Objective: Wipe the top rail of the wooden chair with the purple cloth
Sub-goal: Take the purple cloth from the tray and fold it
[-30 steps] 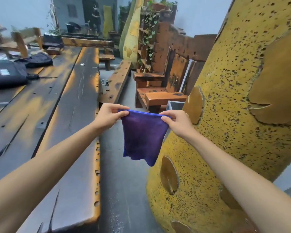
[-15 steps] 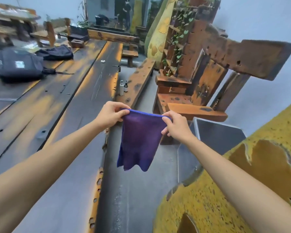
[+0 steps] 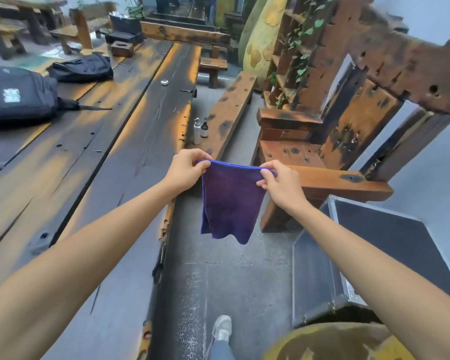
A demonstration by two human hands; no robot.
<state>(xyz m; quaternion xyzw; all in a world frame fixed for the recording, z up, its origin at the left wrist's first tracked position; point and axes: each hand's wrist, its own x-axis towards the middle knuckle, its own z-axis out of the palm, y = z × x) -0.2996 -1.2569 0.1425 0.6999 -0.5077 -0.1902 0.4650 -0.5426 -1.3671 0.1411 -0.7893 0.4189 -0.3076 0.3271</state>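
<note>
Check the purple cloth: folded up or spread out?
Spread out: the purple cloth hangs as a flat sheet, its top edge pinched by the left hand and right hand.

Long wooden table (image 3: 140,131), two dark bags (image 3: 18,97), bench (image 3: 229,110), two bottles (image 3: 200,129)
</note>
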